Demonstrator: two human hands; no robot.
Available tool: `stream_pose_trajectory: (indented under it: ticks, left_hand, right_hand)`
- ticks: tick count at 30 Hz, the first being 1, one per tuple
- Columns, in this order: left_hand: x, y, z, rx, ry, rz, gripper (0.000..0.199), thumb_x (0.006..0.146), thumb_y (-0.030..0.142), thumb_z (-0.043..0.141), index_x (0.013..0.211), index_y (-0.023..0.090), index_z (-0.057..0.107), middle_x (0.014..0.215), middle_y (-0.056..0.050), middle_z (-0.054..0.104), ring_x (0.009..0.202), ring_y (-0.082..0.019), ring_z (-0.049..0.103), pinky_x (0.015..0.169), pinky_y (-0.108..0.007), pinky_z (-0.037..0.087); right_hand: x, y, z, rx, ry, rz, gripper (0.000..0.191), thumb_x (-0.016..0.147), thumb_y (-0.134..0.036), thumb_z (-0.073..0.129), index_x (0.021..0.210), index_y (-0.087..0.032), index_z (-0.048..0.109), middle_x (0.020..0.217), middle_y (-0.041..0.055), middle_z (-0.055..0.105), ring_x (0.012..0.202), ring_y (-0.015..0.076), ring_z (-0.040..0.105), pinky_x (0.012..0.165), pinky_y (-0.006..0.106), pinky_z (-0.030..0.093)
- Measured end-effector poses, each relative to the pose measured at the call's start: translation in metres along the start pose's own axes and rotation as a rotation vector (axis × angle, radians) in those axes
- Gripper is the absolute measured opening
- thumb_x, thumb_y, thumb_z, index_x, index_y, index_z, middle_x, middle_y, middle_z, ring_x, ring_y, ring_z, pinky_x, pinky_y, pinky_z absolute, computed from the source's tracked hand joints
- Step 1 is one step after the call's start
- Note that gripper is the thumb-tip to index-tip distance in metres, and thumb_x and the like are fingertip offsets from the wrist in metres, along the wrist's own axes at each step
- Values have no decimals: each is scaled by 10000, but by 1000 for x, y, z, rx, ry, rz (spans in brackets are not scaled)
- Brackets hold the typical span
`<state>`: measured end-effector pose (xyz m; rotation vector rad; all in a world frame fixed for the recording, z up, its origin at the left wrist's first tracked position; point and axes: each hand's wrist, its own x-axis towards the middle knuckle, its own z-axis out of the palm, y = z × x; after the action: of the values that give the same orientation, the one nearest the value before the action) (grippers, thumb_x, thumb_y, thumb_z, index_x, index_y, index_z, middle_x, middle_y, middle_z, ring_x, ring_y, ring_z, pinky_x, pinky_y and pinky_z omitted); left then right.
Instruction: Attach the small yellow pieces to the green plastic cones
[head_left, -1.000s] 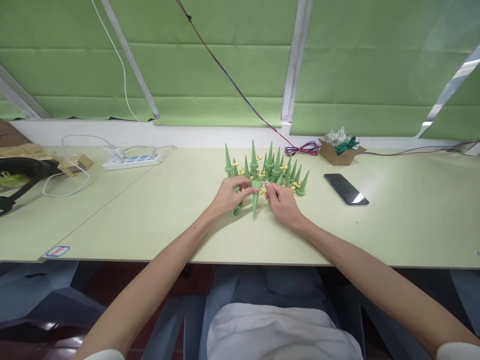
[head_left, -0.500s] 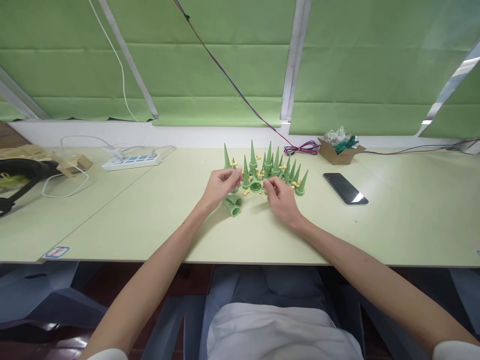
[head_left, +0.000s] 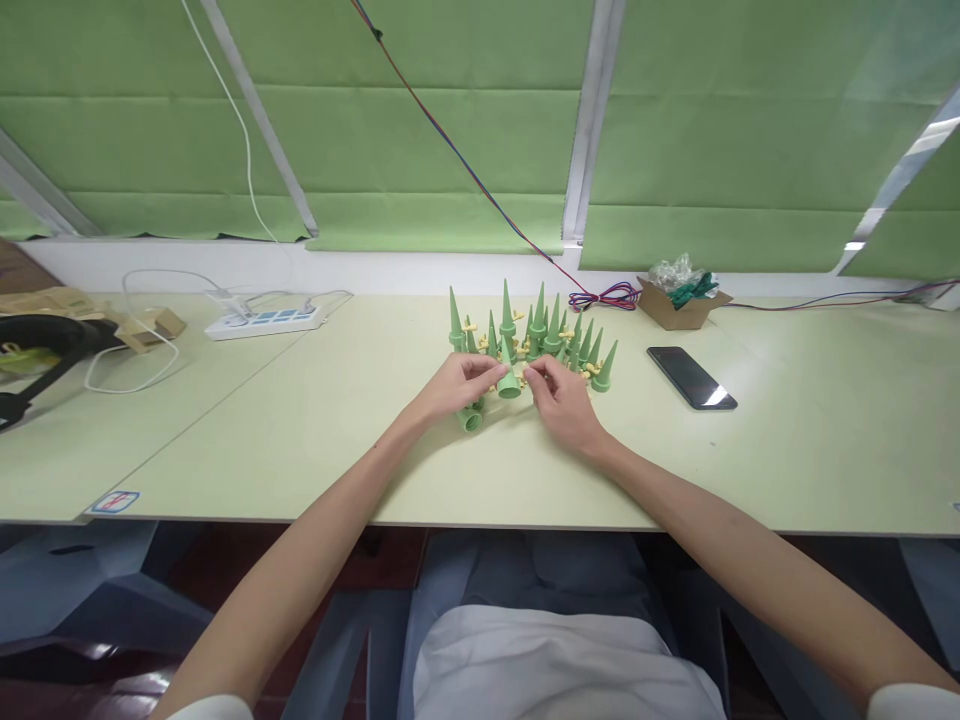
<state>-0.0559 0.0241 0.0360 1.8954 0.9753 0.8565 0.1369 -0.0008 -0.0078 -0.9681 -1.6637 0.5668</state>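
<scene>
Between my hands is a green plastic cone-shaped spike (head_left: 509, 385), its wide collar toward me and its tip pointing away. My left hand (head_left: 463, 385) is closed, thumb and forefinger pinching the spike's side. My right hand (head_left: 561, 400) is also closed in a pinch just right of the spike; whatever its fingertips hold is too small to make out. Behind them several similar green spikes (head_left: 537, 322) stand upright in a cluster, with small yellow plastic pieces (head_left: 565, 334) among them. Under my left hand lies a hollow green spike (head_left: 472, 421), its open end facing me, partly hidden.
To the right lies a black phone (head_left: 691, 378). Farther back are a small cardboard box (head_left: 679, 314) with plastic and green material, and coiled red-and-blue wire (head_left: 611, 297). A white power strip (head_left: 264, 323) and a black object (head_left: 52, 345) are on the left.
My left hand has moved right and slightly toward me, onto the spike. The spike's open end was facing up at me; now it is tilted with its side showing. My right hand stays nearly in place.
</scene>
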Motion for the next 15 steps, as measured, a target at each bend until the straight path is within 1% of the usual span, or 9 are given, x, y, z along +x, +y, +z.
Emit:
stream_pose_trajectory:
  ticks: [3, 8, 12, 15]
  left_hand:
    - [0, -3, 1, 3, -12, 14, 430, 813, 574, 677, 723, 158, 619, 599, 27, 423, 508, -77, 375, 463, -226, 298]
    - [1, -7, 2, 39, 2, 45, 407, 823, 552, 676, 758, 151, 654, 676, -5, 534, 560, -88, 453, 489, -221, 355]
    - [2, -9, 4, 58, 23, 64, 390, 821, 532, 689, 778, 145, 671, 709, -24, 567, 598, -101, 491, 506, -218, 389]
    - [2, -9, 5, 67, 45, 81, 383, 806, 520, 709, 765, 142, 668, 696, -22, 567, 592, -100, 490, 500, -215, 387]
  right_hand:
    - [0, -1, -1, -27, -19, -10, 233, 992, -376, 483, 832, -211, 523, 673, -35, 505, 549, 116, 409, 591, 264, 338]
    - [0, 1, -2, -69, -30, -13, 242, 994, -348, 471, 798, -211, 510, 644, -41, 478, 565, 123, 409, 608, 267, 331]
    - [0, 1, -3, -105, -26, -14, 255, 990, -343, 470, 772, -213, 498, 632, -40, 467, 565, 127, 396, 594, 270, 313]
    - [0, 1, -3, -126, -24, -10, 277, 988, -354, 465, 750, -215, 483, 621, -39, 459, 563, 129, 391, 582, 272, 300]
